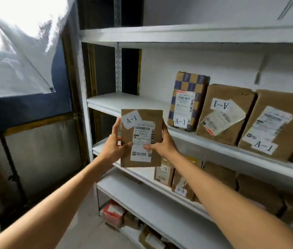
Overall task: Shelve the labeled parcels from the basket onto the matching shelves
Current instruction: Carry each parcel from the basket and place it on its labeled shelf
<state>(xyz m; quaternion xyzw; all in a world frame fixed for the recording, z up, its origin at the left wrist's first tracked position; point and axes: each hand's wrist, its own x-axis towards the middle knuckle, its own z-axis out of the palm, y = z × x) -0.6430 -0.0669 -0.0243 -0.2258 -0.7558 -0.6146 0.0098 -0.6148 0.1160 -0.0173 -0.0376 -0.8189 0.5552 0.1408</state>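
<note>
I hold a flat brown parcel (152, 121) labelled A-1 upright in front of the white shelf unit. My left hand (114, 142) grips its left edge, thumb on the front. My right hand (163, 142) grips its right edge, thumb across the white shipping label. Behind it the shelf (124, 101) carries three parcels marked A-1: a checkered one (188, 83), a brown one (231, 128) with its label upside down, and a larger brown one (282, 126). The basket is out of view.
The shelf below (142, 175) holds several brown parcels, one marked A-2 (180, 190). Lower shelves carry more parcels, including a red and white one (113, 212). A higher shelf board (178, 33) runs above. To the left are a dark frame and plastic sheeting (16, 69).
</note>
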